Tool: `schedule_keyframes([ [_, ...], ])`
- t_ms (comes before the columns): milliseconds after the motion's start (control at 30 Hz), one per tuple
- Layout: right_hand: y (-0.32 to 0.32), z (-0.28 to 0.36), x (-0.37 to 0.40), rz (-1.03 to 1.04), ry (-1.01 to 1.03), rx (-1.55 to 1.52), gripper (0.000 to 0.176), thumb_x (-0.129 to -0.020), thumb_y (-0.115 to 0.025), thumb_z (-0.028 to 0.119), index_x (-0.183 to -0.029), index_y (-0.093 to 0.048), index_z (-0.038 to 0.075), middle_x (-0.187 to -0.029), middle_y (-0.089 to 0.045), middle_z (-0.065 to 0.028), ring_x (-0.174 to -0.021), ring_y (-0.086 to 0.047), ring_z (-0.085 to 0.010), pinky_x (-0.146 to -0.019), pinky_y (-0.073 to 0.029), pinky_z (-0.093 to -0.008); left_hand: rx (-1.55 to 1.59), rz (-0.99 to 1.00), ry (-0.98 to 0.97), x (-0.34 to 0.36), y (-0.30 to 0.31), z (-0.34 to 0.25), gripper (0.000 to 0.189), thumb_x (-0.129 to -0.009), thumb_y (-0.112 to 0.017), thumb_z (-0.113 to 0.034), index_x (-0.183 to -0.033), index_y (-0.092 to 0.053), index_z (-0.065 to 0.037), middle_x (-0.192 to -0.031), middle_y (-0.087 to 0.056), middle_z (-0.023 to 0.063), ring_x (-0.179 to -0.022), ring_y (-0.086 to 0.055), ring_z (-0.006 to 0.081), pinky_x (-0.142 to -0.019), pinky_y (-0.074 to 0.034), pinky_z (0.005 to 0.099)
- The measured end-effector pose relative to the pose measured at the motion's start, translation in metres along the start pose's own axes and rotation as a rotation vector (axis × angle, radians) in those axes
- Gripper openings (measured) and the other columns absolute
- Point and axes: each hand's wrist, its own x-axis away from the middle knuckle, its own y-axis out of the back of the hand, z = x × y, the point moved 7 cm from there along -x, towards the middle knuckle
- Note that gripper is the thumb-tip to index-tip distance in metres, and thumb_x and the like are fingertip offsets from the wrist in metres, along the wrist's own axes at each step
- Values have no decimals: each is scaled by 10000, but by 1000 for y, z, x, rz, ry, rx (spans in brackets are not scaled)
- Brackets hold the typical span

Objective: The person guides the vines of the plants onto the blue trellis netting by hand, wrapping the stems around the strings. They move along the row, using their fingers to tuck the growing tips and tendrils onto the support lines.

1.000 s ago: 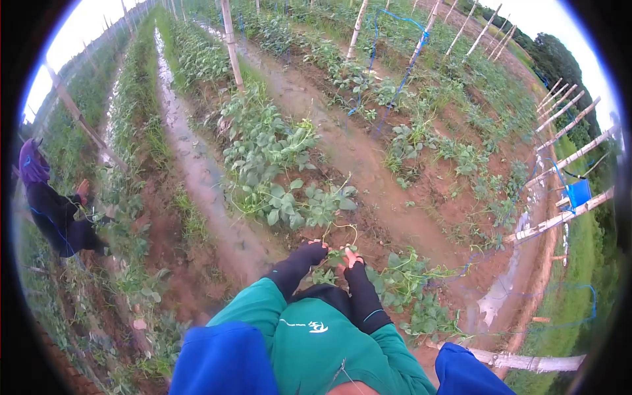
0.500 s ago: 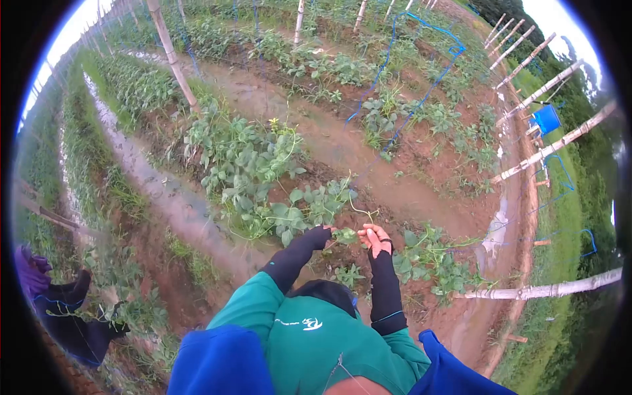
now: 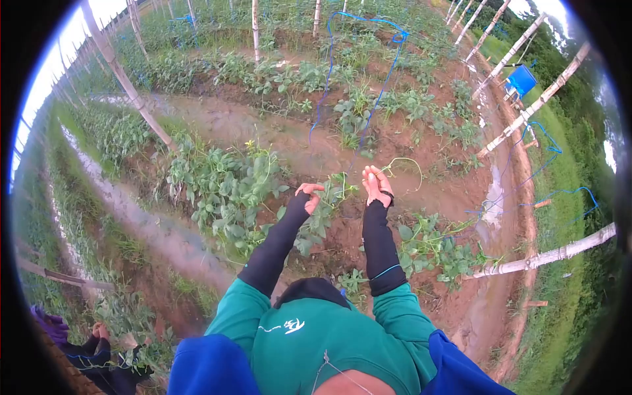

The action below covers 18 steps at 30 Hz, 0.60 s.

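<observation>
My left hand [image 3: 309,196], in a dark sleeve, is beside the leafy plants with its fingers apart and nothing visible in them. Just to its right, my right hand [image 3: 376,184] is raised, palm partly showing, its fingers together around a thin green vine [image 3: 407,160]. The vine's loose end curls out to the right of the fingers. Its leafy part [image 3: 339,189] hangs between my two hands. Bushy green plants [image 3: 224,184] grow left of my hands, and another clump [image 3: 434,250] stands to the right.
Wooden stakes [image 3: 125,82] rise at the left, and more [image 3: 540,99] line the right side. Blue twine [image 3: 382,92] hangs ahead. Muddy water [image 3: 178,230] fills the furrows. A blue container [image 3: 521,80] is at the right. Another person's hands [image 3: 100,331] show at lower left.
Both hands have moved up and forward, and farther apart. The vine at my right hand has been lifted. My left hand has left the leaves it was touching. The view has shifted.
</observation>
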Motion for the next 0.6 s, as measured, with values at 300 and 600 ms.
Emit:
schedule_keyframes([
  [300,-39,25,-59,-56,438,346,227,-784,-480,48,-998,-521,-18,-936,-563,-109,-871,-523,-130,-774,-395,-229,175,-164,-152,-165,-7,-89,124,-755,-436,-32,-802,-550,-23,-799,-536,53,-688,-509,121,-633,-410,251],
  [600,-47,-17,-110,200,221,576,227,-788,-458,112,-978,-526,8,-793,-584,-67,-658,-538,-104,-599,-430,-225,306,247,285,-193,-56,-59,299,-785,-497,-248,-997,-495,-37,-813,-552,54,-718,-525,107,-613,-437,236],
])
